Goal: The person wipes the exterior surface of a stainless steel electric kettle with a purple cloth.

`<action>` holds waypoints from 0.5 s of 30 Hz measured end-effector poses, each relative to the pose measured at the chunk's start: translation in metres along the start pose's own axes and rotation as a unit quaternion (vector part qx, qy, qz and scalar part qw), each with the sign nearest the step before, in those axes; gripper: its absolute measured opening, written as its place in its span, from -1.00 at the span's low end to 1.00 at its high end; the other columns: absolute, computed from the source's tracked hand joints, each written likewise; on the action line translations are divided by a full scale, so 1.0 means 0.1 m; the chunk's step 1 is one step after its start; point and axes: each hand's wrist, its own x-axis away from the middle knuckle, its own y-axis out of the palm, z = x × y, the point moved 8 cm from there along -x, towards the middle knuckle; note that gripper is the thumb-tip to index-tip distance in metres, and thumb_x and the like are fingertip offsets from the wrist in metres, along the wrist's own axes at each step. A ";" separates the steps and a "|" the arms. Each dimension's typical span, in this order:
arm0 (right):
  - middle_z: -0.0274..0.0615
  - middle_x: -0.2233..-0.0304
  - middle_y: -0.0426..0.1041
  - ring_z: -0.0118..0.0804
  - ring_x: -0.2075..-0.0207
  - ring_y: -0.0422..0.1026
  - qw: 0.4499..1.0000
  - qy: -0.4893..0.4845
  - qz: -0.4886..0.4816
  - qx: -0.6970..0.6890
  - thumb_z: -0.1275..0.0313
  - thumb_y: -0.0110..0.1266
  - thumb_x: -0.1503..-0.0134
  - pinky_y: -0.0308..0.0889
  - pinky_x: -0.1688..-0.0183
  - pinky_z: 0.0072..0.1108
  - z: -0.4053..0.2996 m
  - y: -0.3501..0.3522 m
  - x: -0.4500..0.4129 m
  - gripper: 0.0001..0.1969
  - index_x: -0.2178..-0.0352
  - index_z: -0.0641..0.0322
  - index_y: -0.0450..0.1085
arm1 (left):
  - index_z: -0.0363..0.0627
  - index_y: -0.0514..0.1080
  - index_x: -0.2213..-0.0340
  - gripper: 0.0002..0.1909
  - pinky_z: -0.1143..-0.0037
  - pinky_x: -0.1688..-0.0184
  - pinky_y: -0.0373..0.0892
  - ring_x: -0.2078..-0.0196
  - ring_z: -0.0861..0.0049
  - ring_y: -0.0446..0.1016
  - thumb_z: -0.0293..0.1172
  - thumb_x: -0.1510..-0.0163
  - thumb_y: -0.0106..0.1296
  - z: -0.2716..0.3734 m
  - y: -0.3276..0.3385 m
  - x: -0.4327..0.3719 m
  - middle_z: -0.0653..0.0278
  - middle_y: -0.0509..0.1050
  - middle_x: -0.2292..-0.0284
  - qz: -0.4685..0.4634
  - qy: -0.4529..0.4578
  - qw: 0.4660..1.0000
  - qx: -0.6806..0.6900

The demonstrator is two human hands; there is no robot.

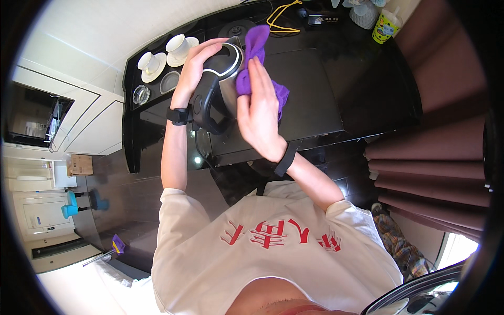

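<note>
An electric kettle [226, 88] with a steel body, black lid and black handle is held above the black desk [303, 90], its handle towards me. My left hand [197, 65] grips the kettle's left side near the lid, the fingers reaching over the top. Against the right side of the body, my right hand [262, 106] presses a purple cloth [256, 47], which bunches up above the fingers and hangs out to the right below them. The kettle's round black base [236, 30] lies behind it on the desk.
Two white cups [178, 45] on saucers, a glass dish [170, 82] and a glass ashtray [141, 94] stand on a black tray at the left. A yellow cable [275, 23], a vase [362, 15] and a patterned drink cup [386, 27] are at the back. Curtains [429, 169] hang right.
</note>
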 end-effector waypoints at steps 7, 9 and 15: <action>0.48 -0.33 -0.02 0.42 -0.37 0.01 0.992 -0.083 -0.079 0.045 0.62 0.03 -0.05 0.04 -0.39 -0.15 -0.18 0.07 0.04 -0.23 -0.30 0.66 -0.03 | -0.26 0.53 0.00 -0.64 0.65 0.05 0.40 0.12 0.64 0.56 -0.33 -0.27 -0.03 0.02 0.01 0.00 0.26 0.61 0.14 0.001 0.009 1.000 -0.009; 0.45 -0.34 -0.01 0.40 -0.37 0.01 0.992 -0.082 -0.084 0.038 0.62 0.05 -0.07 0.04 -0.39 -0.15 -0.12 0.06 0.01 -0.22 -0.31 0.62 -0.04 | -0.25 0.53 0.00 -0.64 0.66 0.06 0.40 0.13 0.64 0.56 -0.32 -0.28 -0.03 0.00 0.01 0.00 0.27 0.61 0.15 -0.002 0.006 1.000 -0.008; 0.36 -0.30 0.13 0.32 -0.32 0.16 0.998 -0.045 -0.041 -0.023 0.60 0.07 -0.16 0.15 -0.34 -0.19 0.08 -0.02 -0.12 -0.33 -0.29 0.51 0.06 | -0.25 0.52 -0.01 -0.63 0.67 0.05 0.41 0.12 0.67 0.57 -0.30 -0.28 -0.03 0.02 0.05 0.05 0.28 0.61 0.15 -0.007 -0.044 0.998 0.041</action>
